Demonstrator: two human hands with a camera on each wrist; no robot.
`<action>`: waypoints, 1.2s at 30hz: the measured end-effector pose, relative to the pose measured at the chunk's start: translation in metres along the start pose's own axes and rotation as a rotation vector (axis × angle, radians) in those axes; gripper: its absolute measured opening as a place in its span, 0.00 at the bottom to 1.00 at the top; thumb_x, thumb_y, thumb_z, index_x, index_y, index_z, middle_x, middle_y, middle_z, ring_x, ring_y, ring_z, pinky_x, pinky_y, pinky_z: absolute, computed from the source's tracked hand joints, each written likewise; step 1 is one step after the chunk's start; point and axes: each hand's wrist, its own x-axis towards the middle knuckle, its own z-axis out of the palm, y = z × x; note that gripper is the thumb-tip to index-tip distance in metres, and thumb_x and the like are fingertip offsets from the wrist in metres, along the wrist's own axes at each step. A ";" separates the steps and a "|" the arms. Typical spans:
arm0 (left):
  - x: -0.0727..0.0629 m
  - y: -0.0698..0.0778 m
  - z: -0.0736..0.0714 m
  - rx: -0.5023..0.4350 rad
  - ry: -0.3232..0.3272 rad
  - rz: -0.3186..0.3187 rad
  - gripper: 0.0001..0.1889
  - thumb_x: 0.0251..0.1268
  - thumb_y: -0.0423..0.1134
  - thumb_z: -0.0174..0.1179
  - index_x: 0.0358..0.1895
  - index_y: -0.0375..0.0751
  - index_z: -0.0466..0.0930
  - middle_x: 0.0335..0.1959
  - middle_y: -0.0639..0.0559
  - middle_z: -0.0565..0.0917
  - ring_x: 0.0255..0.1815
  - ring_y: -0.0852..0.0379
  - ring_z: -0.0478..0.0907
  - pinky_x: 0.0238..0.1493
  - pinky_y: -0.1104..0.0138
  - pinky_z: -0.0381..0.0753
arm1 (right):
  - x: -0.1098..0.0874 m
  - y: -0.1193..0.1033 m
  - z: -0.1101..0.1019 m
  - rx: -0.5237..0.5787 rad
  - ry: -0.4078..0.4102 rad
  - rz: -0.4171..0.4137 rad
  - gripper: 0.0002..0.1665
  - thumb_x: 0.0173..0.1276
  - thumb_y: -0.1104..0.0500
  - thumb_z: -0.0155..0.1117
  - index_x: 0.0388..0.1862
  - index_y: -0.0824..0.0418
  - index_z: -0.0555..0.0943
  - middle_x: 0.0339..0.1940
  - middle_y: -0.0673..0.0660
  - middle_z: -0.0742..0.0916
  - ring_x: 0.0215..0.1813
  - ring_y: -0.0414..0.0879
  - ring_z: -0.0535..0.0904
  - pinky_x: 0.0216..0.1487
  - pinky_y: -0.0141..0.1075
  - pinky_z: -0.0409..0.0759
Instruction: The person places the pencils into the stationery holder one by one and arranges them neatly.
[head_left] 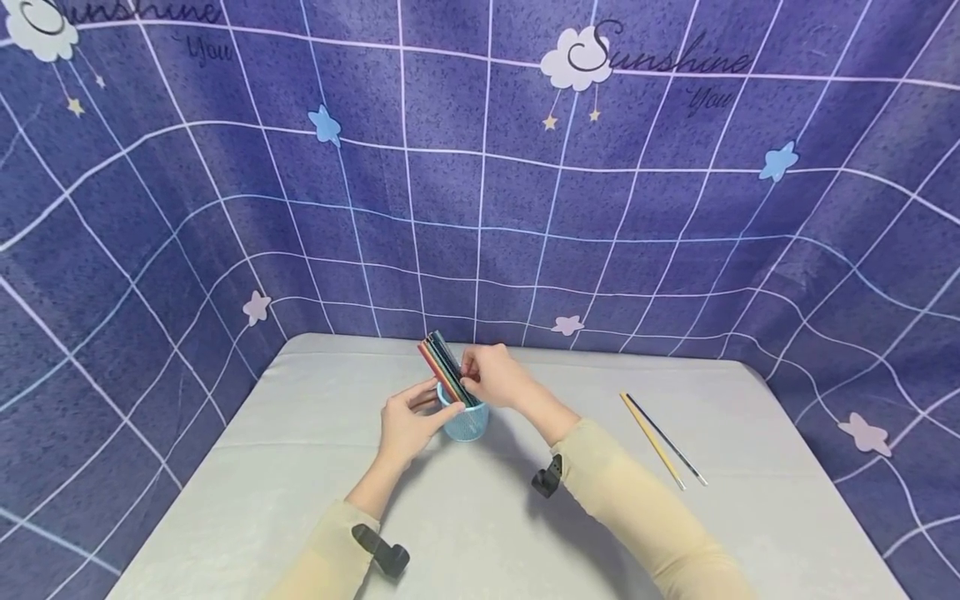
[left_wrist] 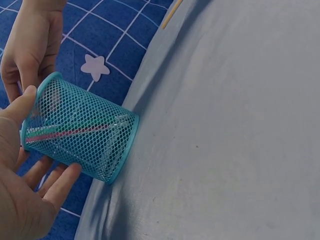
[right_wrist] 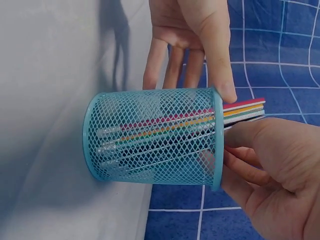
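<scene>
A light blue mesh pencil cup (head_left: 467, 425) stands upright on the table. Several pencils (head_left: 441, 363), red, yellow, green and dark, lean in it toward the left, their upper ends above the rim. My left hand (head_left: 408, 423) holds the cup from its left side, thumb at the rim and fingers along the mesh wall. At the cup's right side, my right hand (head_left: 497, 377) pinches a dark pencil just above the rim. In the right wrist view, its thumb lies against the pencils and one fingertip shows through the mesh, inside the cup.
To the right on the pale cloth-covered table (head_left: 300, 467) lie a yellow pencil (head_left: 651, 440) and a dark pencil (head_left: 667, 440), side by side. A blue gridded curtain (head_left: 450, 192) with stars and clouds rises behind and at both sides.
</scene>
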 end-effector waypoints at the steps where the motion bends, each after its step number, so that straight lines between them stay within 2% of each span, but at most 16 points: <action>1: 0.000 0.000 0.000 -0.005 0.000 -0.003 0.35 0.51 0.40 0.85 0.64 0.31 0.84 0.51 0.35 0.92 0.52 0.40 0.92 0.61 0.51 0.91 | 0.000 0.000 -0.001 0.002 0.007 0.005 0.06 0.67 0.68 0.72 0.34 0.62 0.82 0.29 0.56 0.91 0.32 0.45 0.88 0.35 0.28 0.87; 7: 0.000 0.000 0.000 -0.025 0.007 -0.028 0.35 0.49 0.39 0.86 0.63 0.32 0.85 0.50 0.33 0.92 0.51 0.38 0.92 0.62 0.51 0.91 | 0.000 0.004 -0.021 0.021 0.091 0.035 0.04 0.66 0.66 0.71 0.36 0.61 0.83 0.30 0.55 0.91 0.32 0.43 0.87 0.36 0.27 0.87; 18: -0.001 -0.001 0.001 -0.024 0.003 -0.045 0.36 0.50 0.41 0.86 0.63 0.33 0.84 0.51 0.34 0.91 0.52 0.38 0.92 0.62 0.51 0.91 | -0.016 0.011 -0.083 0.020 0.205 0.073 0.05 0.69 0.63 0.71 0.42 0.62 0.86 0.35 0.55 0.92 0.36 0.47 0.90 0.43 0.40 0.92; 26: -0.001 -0.003 0.000 -0.015 0.003 -0.057 0.36 0.49 0.41 0.86 0.63 0.34 0.85 0.52 0.35 0.92 0.52 0.38 0.92 0.62 0.51 0.91 | -0.040 0.025 -0.122 -0.021 0.262 0.126 0.09 0.70 0.61 0.70 0.46 0.62 0.88 0.35 0.57 0.93 0.37 0.51 0.91 0.44 0.46 0.93; 30: -0.001 -0.003 0.000 -0.009 0.005 -0.056 0.35 0.49 0.40 0.86 0.63 0.35 0.85 0.51 0.37 0.92 0.52 0.40 0.92 0.61 0.52 0.91 | -0.056 0.037 -0.136 -0.063 0.280 0.167 0.10 0.70 0.61 0.71 0.48 0.61 0.89 0.35 0.57 0.93 0.36 0.50 0.91 0.42 0.48 0.91; 36: 0.000 -0.001 0.000 -0.014 0.002 -0.050 0.35 0.49 0.41 0.86 0.63 0.34 0.85 0.51 0.36 0.92 0.51 0.39 0.92 0.61 0.51 0.91 | -0.083 0.059 -0.156 -0.091 0.293 0.241 0.10 0.70 0.62 0.70 0.48 0.62 0.89 0.36 0.58 0.94 0.37 0.53 0.92 0.45 0.53 0.89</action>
